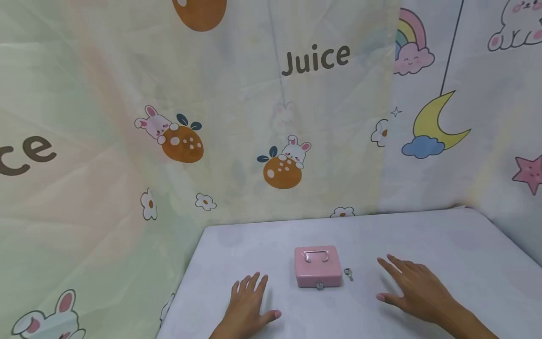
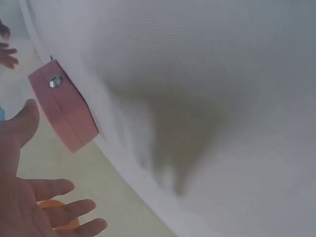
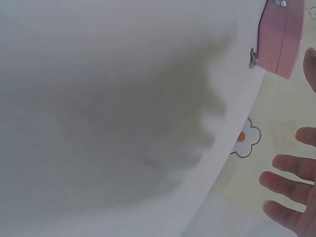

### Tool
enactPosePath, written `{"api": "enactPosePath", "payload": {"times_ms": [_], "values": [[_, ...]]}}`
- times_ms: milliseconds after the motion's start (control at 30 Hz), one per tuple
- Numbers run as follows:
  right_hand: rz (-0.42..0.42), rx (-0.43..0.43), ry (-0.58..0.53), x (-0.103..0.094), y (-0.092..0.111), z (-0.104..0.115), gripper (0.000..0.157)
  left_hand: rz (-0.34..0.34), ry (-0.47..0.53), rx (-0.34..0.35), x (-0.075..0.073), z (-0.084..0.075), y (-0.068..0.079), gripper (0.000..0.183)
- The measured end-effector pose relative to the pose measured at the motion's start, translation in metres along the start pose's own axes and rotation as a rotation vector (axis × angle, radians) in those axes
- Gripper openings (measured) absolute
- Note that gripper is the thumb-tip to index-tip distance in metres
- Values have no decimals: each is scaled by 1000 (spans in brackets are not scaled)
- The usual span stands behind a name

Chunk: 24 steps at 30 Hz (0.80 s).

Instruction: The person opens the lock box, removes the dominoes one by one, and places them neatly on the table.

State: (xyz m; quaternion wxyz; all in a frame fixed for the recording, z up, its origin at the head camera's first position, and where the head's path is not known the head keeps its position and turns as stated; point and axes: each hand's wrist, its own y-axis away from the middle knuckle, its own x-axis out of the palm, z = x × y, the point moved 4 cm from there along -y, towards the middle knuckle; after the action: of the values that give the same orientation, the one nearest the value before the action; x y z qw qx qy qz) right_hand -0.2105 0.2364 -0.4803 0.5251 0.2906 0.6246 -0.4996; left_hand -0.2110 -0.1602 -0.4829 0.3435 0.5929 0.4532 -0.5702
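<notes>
In the head view the bottom edge cuts off the near side of the table [image 1: 326,313], the left hand [image 1: 244,306] near the wrist and the right hand [image 1: 417,289] at the forearm. The pink box [image 1: 318,269] hides its own inside, back and underside; any keyhole in its lock [image 1: 320,285] is too small to make out. Whether the key [image 1: 348,274] is single or one of a pair cannot be told. In the left wrist view, the right hand is blurred and cropped, and an orange shape [image 2: 51,203] lies partly behind the left hand. The right wrist view crops the box at the top and the right hand at the right.
</notes>
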Motion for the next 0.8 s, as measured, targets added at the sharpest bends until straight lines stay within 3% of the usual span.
{"api": "enactPosePath", "payload": {"times_ms": [133,367,533,667,800], "values": [[50,7,-12,2,-7,4,85,24,15,-5,0,-5,-3,89],[56,-44,-40,2,-20,13,83,39,48,3,-1,-16,-13,89],[124,-64,-82,3,-29,21,81,44,47,20,-3,-23,-23,89],[208,-86,-131,4,-37,26,80,24,53,43,-2,-27,-31,89],[223,-152,-147,5,-44,29,72,-12,75,69,1,-31,-41,89]]}}
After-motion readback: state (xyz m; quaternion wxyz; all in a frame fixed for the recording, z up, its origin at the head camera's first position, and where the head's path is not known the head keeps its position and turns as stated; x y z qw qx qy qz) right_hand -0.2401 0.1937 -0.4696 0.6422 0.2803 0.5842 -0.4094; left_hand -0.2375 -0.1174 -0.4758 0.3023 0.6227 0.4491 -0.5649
